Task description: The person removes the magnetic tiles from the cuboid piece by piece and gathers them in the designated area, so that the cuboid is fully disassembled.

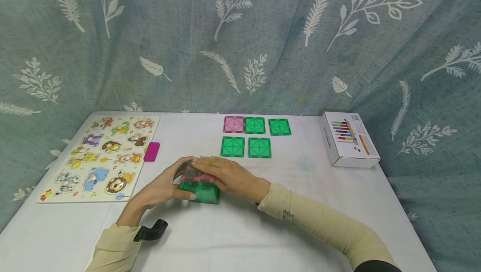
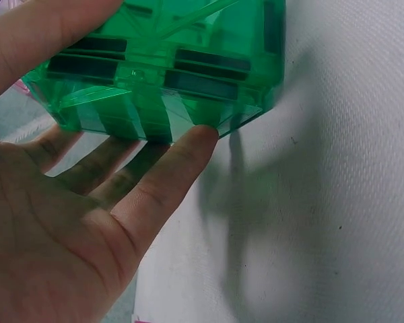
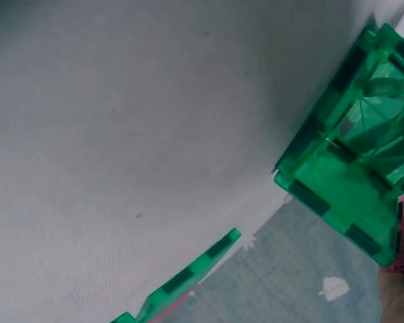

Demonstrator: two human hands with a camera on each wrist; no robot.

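Note:
In the head view, a small box built of see-through green magnetic tiles [image 1: 204, 192] stands on the table, with a pink magnetic tile [image 1: 197, 176] at its top. My left hand [image 1: 161, 188] grips the box from the left, thumb on the near face and fingers around the far side. From the left wrist, the green box [image 2: 168, 87] shows between the thumb and the spread fingers [image 2: 168, 165]. Over the top lies my right hand [image 1: 229, 176], its fingers fairly straight across the pink tile. The right wrist view shows the green box [image 3: 343, 195] from its side.
Behind the hands lie several flat green tiles [image 1: 233, 146] and one pink tile [image 1: 234, 124]. An animal puzzle board [image 1: 86, 180] is on the left, with a magenta block [image 1: 152, 151] at its edge. A white box [image 1: 349, 140] stands at the right.

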